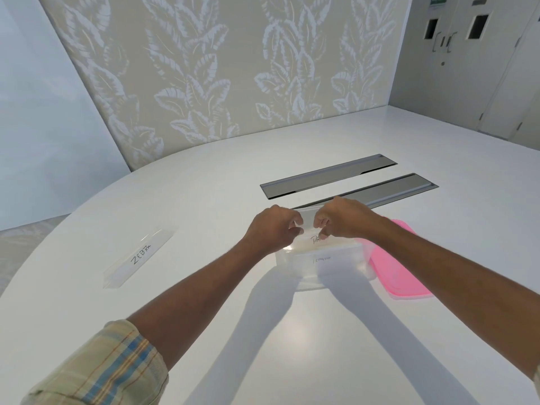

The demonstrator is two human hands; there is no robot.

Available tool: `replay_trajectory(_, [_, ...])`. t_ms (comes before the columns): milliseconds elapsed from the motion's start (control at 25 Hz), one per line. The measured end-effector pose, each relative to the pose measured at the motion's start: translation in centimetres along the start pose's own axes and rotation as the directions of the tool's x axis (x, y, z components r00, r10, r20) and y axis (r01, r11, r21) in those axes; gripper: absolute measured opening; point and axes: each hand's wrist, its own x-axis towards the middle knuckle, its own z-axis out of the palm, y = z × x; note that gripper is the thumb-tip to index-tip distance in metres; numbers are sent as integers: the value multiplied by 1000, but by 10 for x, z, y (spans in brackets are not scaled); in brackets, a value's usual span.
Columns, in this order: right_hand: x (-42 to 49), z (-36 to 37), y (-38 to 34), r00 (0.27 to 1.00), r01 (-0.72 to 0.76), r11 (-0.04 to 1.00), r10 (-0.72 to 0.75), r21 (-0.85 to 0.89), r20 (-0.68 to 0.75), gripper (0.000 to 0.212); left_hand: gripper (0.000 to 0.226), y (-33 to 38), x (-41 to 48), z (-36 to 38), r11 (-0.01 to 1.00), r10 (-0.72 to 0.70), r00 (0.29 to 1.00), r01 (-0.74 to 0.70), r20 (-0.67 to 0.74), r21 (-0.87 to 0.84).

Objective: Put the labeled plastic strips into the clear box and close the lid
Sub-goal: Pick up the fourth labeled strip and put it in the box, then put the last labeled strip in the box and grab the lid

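Right now, both hands, left hand and right hand, pinch one labeled strip over the clear box | ZEBRA strip well apart on desk | pink lid beside box | risk: strip looks long, may jam on rim and tip box.

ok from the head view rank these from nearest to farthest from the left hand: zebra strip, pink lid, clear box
1. clear box: directly under the left hand
2. pink lid: on the right, beside the box
3. zebra strip: far left, lying alone on the table
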Motion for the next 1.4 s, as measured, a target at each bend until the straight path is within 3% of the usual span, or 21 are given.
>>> replay_trajectory(400, [46, -23, -111, 982, 152, 981, -137, 119, -130, 21, 21, -97, -73, -41, 959, -279, 953, 271, -116, -79])
replay_trajectory(800, [119, 6, -249, 953, 303, 934, -293, 189, -76, 27, 33, -233, -159, -63, 793, -609, 789, 608, -79, -41])
replay_trajectory(1000, [157, 18, -304, 943, 332, 913, -329, 236, -53, 32, 50, -282, -181, -60, 743, -654, 751, 661, -91, 106])
replay_trajectory(1280, [202, 62, -353, 933, 337, 891, -359, 306, 18, 49, 56, -327, -191, -44, 678, -733, 679, 734, -40, 29])
replay_trajectory(1400, [222, 82, -365, 935, 333, 917, -351, 219, 50, 64, 47, -340, -194, -36, 670, -742, 671, 741, -1, 43])
